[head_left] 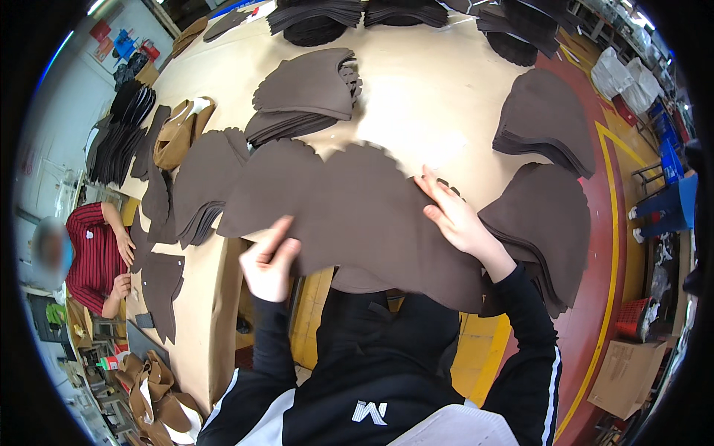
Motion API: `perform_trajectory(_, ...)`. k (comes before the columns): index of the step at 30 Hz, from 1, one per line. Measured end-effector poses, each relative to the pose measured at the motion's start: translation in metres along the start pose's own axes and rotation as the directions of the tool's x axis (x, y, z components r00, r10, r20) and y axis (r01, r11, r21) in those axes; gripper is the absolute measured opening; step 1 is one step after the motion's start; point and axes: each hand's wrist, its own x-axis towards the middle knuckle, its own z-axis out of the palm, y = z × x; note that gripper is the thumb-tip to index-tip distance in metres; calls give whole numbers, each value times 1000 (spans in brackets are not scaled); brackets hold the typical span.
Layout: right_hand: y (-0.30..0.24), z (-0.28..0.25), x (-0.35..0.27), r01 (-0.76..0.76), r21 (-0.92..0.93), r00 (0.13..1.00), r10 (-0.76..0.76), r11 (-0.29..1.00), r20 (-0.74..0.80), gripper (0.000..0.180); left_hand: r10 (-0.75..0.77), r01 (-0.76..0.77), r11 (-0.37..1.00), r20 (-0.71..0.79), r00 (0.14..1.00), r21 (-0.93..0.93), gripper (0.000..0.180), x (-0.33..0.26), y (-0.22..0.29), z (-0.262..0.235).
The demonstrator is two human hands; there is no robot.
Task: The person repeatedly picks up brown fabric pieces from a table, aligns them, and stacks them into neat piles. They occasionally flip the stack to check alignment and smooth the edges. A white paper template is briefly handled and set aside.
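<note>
A wide dark brown cut piece with a notched upper edge lies before me, its lower part hanging past the table edge. My left hand is at its lower left side, index finger and thumb apart; the other fingers are curled and partly out of sight. Along the piece's right side my right hand lies with fingers stretched out and thumb spread. Another brown piece shows next to it on the left. Close to my right forearm rests a stack of curved brown pieces.
The pale table carries more brown stacks, another at the right, and black stacks along the far side. A tan shoe upper lies left. A person in a striped red top works there. A cardboard box stands right.
</note>
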Motion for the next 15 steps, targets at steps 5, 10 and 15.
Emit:
perform_trajectory(5, -6, 8, -4, 239, -642, 971, -175, 728, 163, 72, 141, -21, 885, -222, 965, 466, 45, 40, -26, -49)
perform_trajectory(10, -28, 27, -24, 381, -518, 908, -202, 766, 368, 86, 72, -128, 945, 191, 979, 301, 20, -10, -23, 6)
perform_trajectory(15, -57, 44, -63, 458, -271, 816, -280, 847, 506, 84, -47, -46, 935, 251, 967, 351, 44, -52, -13, 58)
